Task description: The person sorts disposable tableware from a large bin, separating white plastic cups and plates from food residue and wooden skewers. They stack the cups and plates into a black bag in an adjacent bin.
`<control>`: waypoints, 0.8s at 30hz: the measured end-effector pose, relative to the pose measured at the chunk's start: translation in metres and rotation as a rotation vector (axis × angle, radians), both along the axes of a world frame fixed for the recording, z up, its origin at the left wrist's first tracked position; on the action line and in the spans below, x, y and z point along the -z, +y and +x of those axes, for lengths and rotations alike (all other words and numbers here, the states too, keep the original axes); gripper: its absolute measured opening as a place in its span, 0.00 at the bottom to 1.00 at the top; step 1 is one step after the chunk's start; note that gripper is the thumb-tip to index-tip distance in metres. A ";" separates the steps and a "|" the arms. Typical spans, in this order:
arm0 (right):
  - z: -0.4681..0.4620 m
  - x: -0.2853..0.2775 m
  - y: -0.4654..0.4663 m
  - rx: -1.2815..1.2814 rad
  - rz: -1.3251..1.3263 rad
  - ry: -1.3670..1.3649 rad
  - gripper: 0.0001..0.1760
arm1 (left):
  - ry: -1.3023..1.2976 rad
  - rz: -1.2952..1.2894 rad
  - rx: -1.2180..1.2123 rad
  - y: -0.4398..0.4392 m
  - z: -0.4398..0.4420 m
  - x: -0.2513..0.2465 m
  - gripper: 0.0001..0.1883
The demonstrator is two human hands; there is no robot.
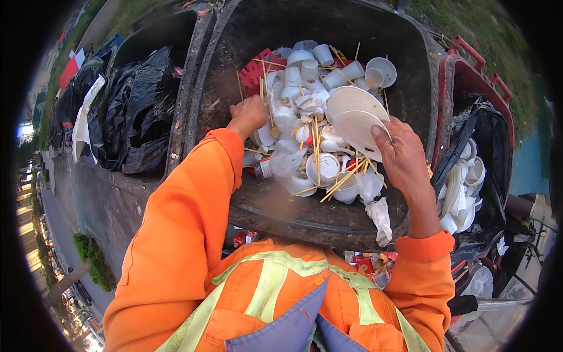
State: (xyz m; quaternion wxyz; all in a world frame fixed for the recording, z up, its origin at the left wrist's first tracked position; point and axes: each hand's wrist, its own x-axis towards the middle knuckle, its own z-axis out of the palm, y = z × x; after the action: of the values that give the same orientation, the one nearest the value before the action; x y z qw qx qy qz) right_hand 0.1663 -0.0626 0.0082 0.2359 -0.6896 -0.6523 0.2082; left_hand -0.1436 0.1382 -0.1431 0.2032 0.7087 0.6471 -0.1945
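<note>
My right hand (402, 154) grips the edges of two overlapping white disposable plates (352, 110), thumb on top, above the litter in a large dark bin (308, 224). At the left of the heap, my left hand (249, 113) is curled beside wooden chopsticks (262, 90) and a red plastic piece (259, 72); its fingertips are hidden, so I cannot tell whether it holds anything. Between the hands lie white plastic cups (323, 55), bowls (322, 169), crumpled tissues (312, 103), a clear plastic bag (286, 158) and more chopsticks (343, 185). A tissue (380, 220) hangs at the bin's near rim.
On the right, a red bin (444, 105) with a black liner holds stacked white bowls and plates (462, 193). Another dark bin on the left contains black plastic bags (136, 114). Red packaging (369, 266) lies below the near rim. Grass (475, 31) lies beyond the bins.
</note>
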 end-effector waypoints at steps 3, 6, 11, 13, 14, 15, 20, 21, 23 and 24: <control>-0.007 0.000 -0.002 0.053 0.113 -0.096 0.16 | -0.009 -0.056 -0.131 0.002 0.000 0.001 0.26; -0.002 0.005 -0.004 0.146 0.204 -0.071 0.13 | 0.013 -0.059 -0.096 0.012 -0.008 -0.022 0.22; 0.005 -0.002 -0.008 0.194 0.134 0.004 0.13 | -0.009 0.051 0.168 0.013 -0.014 -0.113 0.21; 0.008 0.000 -0.009 0.214 0.125 0.095 0.13 | -0.186 0.022 0.183 0.013 -0.015 -0.138 0.20; 0.011 0.007 -0.010 0.226 0.141 0.176 0.12 | -0.327 0.021 0.151 0.011 -0.016 -0.144 0.20; 0.012 0.010 -0.010 0.228 0.157 0.259 0.12 | -0.465 0.023 0.109 0.009 -0.021 -0.148 0.20; 0.009 0.008 -0.012 0.255 0.042 0.263 0.11 | -0.931 -0.231 -0.087 -0.002 -0.017 -0.101 0.22; 0.009 0.011 -0.013 0.251 0.015 0.266 0.11 | -0.898 -0.177 -0.064 -0.008 -0.011 -0.085 0.18; 0.012 0.021 -0.017 0.169 0.035 0.153 0.10 | -0.807 -0.238 -0.022 -0.010 -0.005 -0.056 0.13; 0.015 0.026 -0.018 0.152 0.055 0.107 0.09 | -0.658 -0.147 0.115 -0.013 0.002 -0.056 0.11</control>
State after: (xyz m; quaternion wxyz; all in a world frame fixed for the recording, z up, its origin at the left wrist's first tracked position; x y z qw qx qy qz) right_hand 0.1812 -0.0807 -0.0180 0.3046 -0.7183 -0.5899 0.2081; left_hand -0.1414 0.1254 -0.0871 0.4402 0.7523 0.4901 -0.0127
